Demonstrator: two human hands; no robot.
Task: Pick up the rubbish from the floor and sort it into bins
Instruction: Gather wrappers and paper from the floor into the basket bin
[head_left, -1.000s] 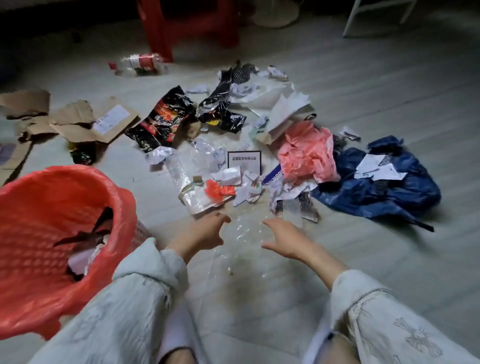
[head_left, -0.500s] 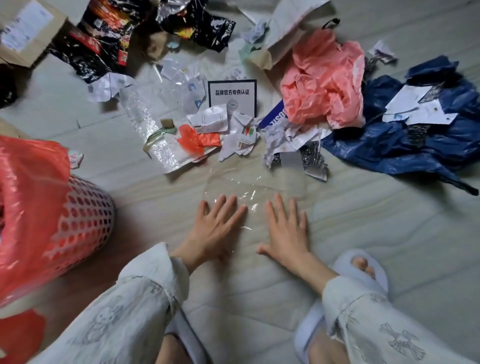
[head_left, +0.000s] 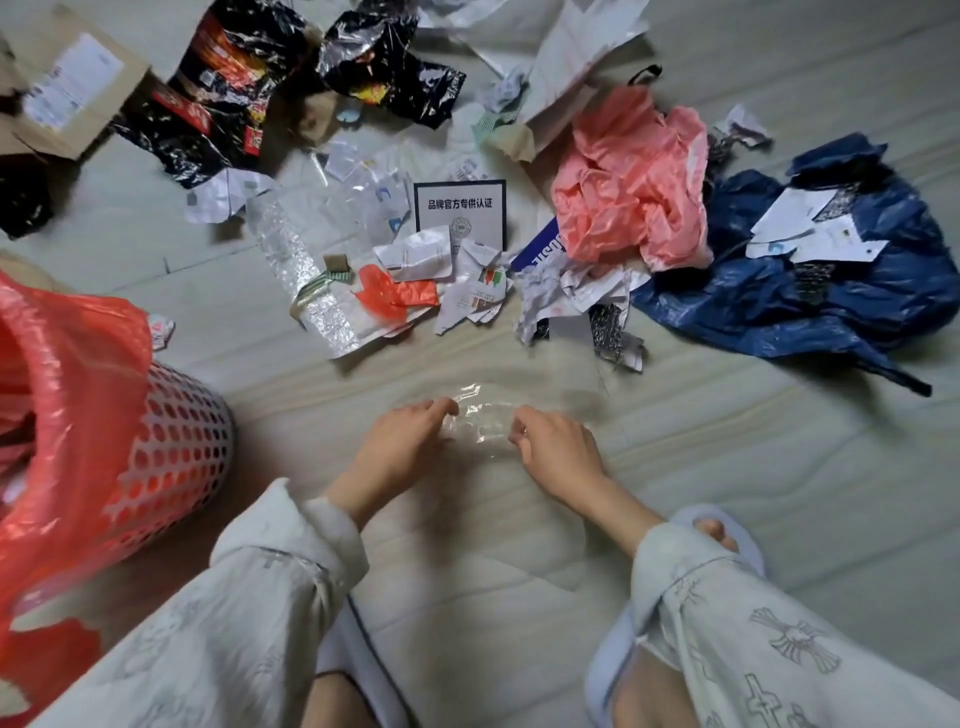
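Hands low over the floor (head_left: 779, 493), both working a clear plastic sheet (head_left: 480, 415) that lies flat in front of us. We see our left hand (head_left: 402, 441) w/ fingers curled, tips pinching the sheet's crinkled near edge; our right hand (head_left: 558, 449) does the same just beside it, fingers bent in and gripping the film. Sheet bunches up btwn the two hands, rest of it spreads toward the rubbish pile and back toward our slippers.

Pile sits beyond the sheet: pink plastic bag (head_left: 631, 176) at centre-right, touching a dark blue plastic bag (head_left: 779, 301) w/ white paper scraps on top. Black snack wrappers (head_left: 223, 98) upper left, next to torn cardboard (head_left: 62, 98). A white card w/ dark border (head_left: 460, 208) lies mid-pile, bubble wrap (head_left: 306, 291) and an orange scrap (head_left: 395, 296) near it.

Bin (head_left: 176, 447) at our left, perforated wall, lined w/ a red bag (head_left: 62, 395).
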